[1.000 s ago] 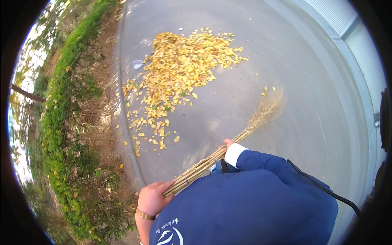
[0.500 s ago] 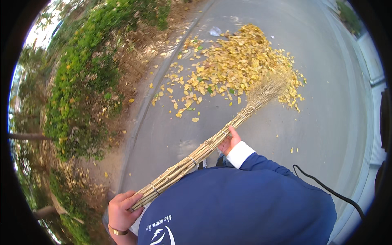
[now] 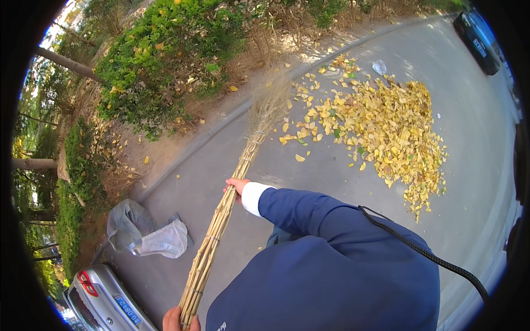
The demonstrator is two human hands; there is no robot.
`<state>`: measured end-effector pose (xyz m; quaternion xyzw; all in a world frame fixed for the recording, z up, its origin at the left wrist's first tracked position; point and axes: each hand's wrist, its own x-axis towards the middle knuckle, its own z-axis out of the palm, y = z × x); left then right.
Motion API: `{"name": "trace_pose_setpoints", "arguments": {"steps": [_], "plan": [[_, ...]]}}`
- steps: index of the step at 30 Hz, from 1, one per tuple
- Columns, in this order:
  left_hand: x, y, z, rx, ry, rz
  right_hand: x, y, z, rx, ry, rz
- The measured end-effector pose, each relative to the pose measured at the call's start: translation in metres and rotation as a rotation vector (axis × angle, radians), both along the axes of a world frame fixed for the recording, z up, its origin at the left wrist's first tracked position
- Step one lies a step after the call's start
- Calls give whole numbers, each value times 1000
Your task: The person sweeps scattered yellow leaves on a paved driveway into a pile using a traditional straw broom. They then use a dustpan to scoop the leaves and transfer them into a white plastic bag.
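Observation:
A long broom (image 3: 212, 237) of bundled sticks, bound with wire, runs diagonally up in front of me. My left hand (image 3: 180, 320) grips its lower end at the bottom edge of the picture. Farther up the handle, my right hand (image 3: 237, 186) is wrapped round the sticks, its arm reaching across my body. The broom's bristle head (image 3: 268, 107), blurred at its tip, is by the kerb, left of the leaves. A broad heap of yellow leaves (image 3: 392, 121) lies on the grey road, with loose leaves scattered toward the bristles.
A kerb (image 3: 182, 158) separates the road from green bushes (image 3: 160, 60). A grey bin-like container (image 3: 128, 220) and a whitish sack (image 3: 165, 240) lie at the left, near a silver car (image 3: 107, 300). A dark car (image 3: 479, 41) stands far right. Clear plastic (image 3: 379, 67) lies beside the heap.
The broom's bristles have swung left from the heap toward the kerb, my right hand moving left with them. The view has turned left, bringing in the silver car and the sack.

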<state>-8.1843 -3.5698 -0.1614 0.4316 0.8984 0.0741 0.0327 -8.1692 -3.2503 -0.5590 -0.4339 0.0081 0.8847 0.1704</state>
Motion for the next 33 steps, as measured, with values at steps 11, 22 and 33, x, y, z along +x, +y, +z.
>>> {"name": "trace_pose_setpoints", "arguments": {"steps": [11, 22, 33], "plan": [[-78, 72, -102, 83, -224, -325, 114, 26, -96, -96, -363, -272], [-81, 17, -5, -181, -269, -8, 12, -52, -40, 41, -165, 144], [-118, 53, -109, -37, -566, -219, 181, -22, -39, 0, -524, -205]]}}
